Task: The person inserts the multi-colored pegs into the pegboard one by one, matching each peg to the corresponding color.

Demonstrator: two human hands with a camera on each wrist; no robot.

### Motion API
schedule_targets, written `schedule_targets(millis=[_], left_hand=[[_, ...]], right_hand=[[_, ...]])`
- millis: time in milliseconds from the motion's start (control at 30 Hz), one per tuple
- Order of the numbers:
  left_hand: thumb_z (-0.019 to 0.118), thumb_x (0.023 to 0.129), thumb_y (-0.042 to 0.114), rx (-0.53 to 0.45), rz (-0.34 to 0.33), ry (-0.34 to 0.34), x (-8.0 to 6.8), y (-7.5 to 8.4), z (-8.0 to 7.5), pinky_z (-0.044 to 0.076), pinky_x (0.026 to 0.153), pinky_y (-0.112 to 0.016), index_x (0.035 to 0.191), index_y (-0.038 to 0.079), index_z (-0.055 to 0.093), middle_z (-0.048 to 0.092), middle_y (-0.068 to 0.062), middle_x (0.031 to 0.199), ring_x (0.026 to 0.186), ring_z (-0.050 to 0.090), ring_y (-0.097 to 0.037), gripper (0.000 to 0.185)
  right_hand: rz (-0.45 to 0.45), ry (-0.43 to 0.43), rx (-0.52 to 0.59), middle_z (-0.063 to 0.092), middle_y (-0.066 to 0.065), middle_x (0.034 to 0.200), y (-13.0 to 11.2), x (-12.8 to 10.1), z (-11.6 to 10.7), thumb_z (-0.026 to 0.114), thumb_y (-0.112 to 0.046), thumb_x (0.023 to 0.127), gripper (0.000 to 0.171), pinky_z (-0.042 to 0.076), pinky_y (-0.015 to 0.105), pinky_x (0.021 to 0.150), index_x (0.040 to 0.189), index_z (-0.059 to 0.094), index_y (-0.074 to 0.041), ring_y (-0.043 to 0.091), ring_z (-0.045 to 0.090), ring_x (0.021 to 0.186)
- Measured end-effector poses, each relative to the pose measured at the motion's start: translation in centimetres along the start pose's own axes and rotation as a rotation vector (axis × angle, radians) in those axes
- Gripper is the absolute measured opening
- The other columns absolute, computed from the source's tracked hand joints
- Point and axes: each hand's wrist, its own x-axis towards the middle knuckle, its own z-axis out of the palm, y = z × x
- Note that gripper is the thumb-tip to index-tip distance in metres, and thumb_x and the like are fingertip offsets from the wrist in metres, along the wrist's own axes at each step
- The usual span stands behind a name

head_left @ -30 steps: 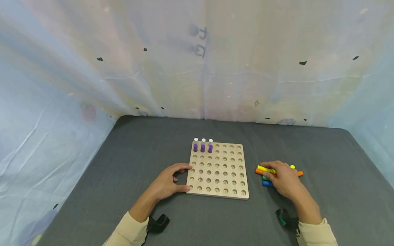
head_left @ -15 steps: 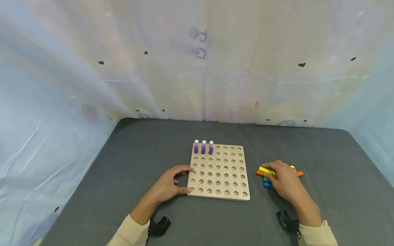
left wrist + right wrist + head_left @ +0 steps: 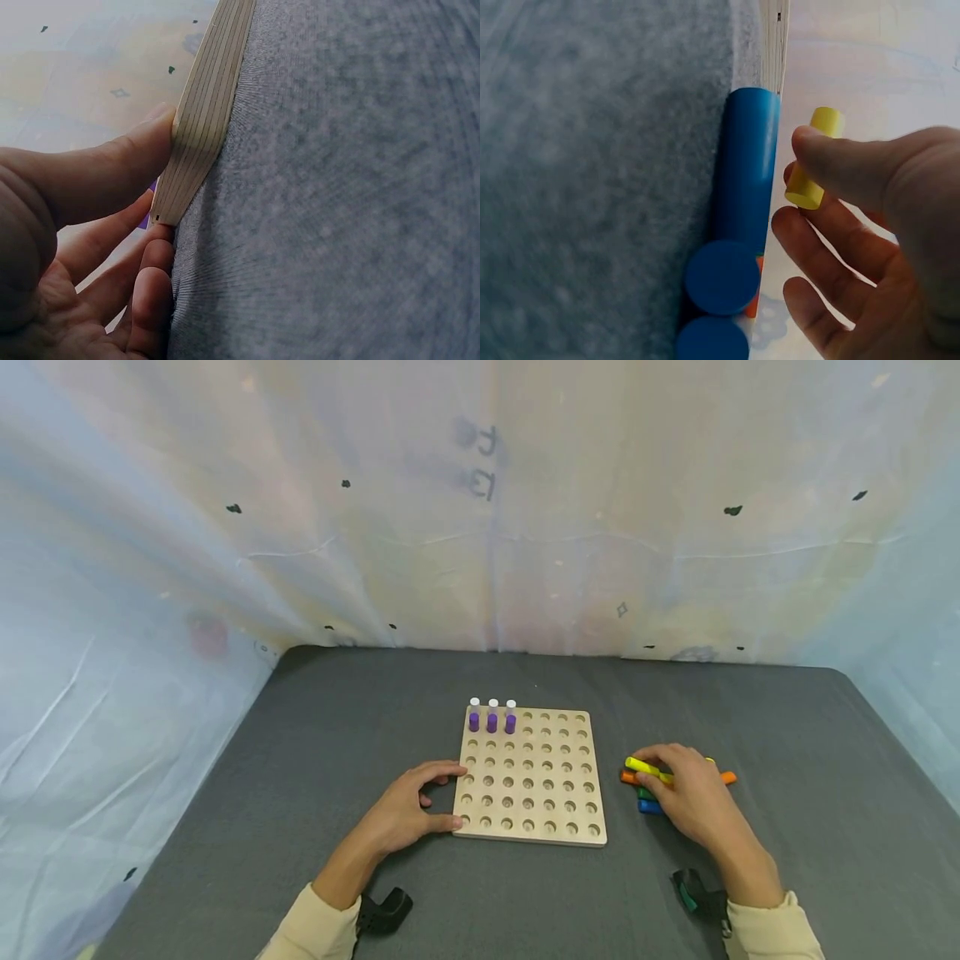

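A square wooden board (image 3: 517,793) with rows of round holes lies on the dark cloth. My left hand (image 3: 401,802) touches its left side, thumb at the near corner and forefinger farther up, as the left wrist view shows the board's edge (image 3: 202,127) against the fingers. Between thumb and forefinger, my right hand (image 3: 693,785) pinches a yellow peg (image 3: 805,184), right of the board. In the right wrist view it is apart from a blue peg (image 3: 746,165). Orange (image 3: 729,777) and green (image 3: 645,794) pegs lie under the right hand, partly hidden by it.
Three purple pegs (image 3: 492,724) stand upright at the board's far left, with white-topped pieces (image 3: 492,702) right behind them. The grey table (image 3: 375,693) ends at a hanging pale sheet (image 3: 562,568) at the back.
My right hand has lifted the yellow peg slightly off the orange one, and its free end tips up more. My left hand stays at the board's side.
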Motion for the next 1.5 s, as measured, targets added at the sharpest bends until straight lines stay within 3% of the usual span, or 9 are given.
schedule_targets(millis=[233, 367, 567, 900, 1300, 1500], left_hand=[[0.091, 0.071, 0.018, -0.003, -0.026, 0.019, -0.02, 0.17, 0.08, 0.045, 0.085, -0.032, 0.125, 0.031, 0.066, 0.063, 0.003, 0.129, 0.117, 0.054, -0.017, 0.061], [0.091, 0.071, 0.018, 0.001, -0.023, 0.018, -0.01, 0.16, 0.09, 0.045, 0.085, -0.031, 0.126, 0.03, 0.066, 0.063, 0.003, 0.129, 0.117, 0.054, -0.017, 0.061], [0.091, 0.07, 0.019, -0.003, -0.028, 0.027, -0.09, 0.27, 0.13, 0.044, 0.084, -0.03, 0.125, 0.03, 0.067, 0.063, 0.004, 0.131, 0.116, 0.054, -0.016, 0.061], [0.091, 0.069, 0.017, -0.013, -0.036, 0.027, -0.09, 0.34, 0.21, 0.044, 0.085, -0.029, 0.125, 0.03, 0.067, 0.063, 0.005, 0.13, 0.116, 0.054, -0.016, 0.062], [0.091, 0.07, 0.019, -0.009, -0.016, 0.027, -0.06, 0.16, 0.1, 0.044, 0.085, -0.029, 0.125, 0.03, 0.067, 0.063, 0.004, 0.129, 0.116, 0.054, -0.016, 0.061], [0.092, 0.069, 0.019, -0.011, -0.037, 0.033, -0.17, 0.4, 0.16, 0.044, 0.085, -0.031, 0.124, 0.031, 0.067, 0.063, 0.005, 0.128, 0.115, 0.054, -0.016, 0.061]], right_hand=[[0.015, 0.015, 0.028, 0.063, 0.02, 0.122, -0.3, 0.0, -0.19, 0.07, -0.013, 0.092, 0.026, 0.036, 0.064, 0.098, 0.118, 0.069, -0.008, 0.043, 0.054, 0.116], [0.024, 0.044, 0.039, 0.06, 0.015, 0.112, -0.44, -0.11, -0.28, 0.073, -0.014, 0.09, 0.025, 0.044, 0.054, 0.087, 0.115, 0.071, -0.009, 0.035, 0.055, 0.105], [0.002, 0.063, 0.038, 0.063, 0.008, 0.101, -0.42, -0.18, -0.43, 0.074, -0.013, 0.09, 0.026, 0.045, 0.042, 0.076, 0.115, 0.07, -0.012, 0.025, 0.059, 0.093], [-0.034, 0.077, 0.052, 0.067, 0.007, 0.099, -0.34, -0.21, -0.36, 0.072, -0.011, 0.091, 0.027, 0.049, 0.043, 0.076, 0.117, 0.066, -0.007, 0.027, 0.065, 0.093], [0.046, 0.05, 0.076, 0.071, 0.01, 0.109, -0.67, -0.34, -0.59, 0.068, -0.023, 0.096, 0.03, 0.053, 0.05, 0.08, 0.123, 0.064, -0.01, 0.03, 0.069, 0.098], [0.053, 0.069, 0.071, 0.073, 0.008, 0.108, -0.62, -0.36, -0.53, 0.067, -0.023, 0.096, 0.029, 0.054, 0.049, 0.079, 0.123, 0.064, -0.011, 0.029, 0.07, 0.097]])
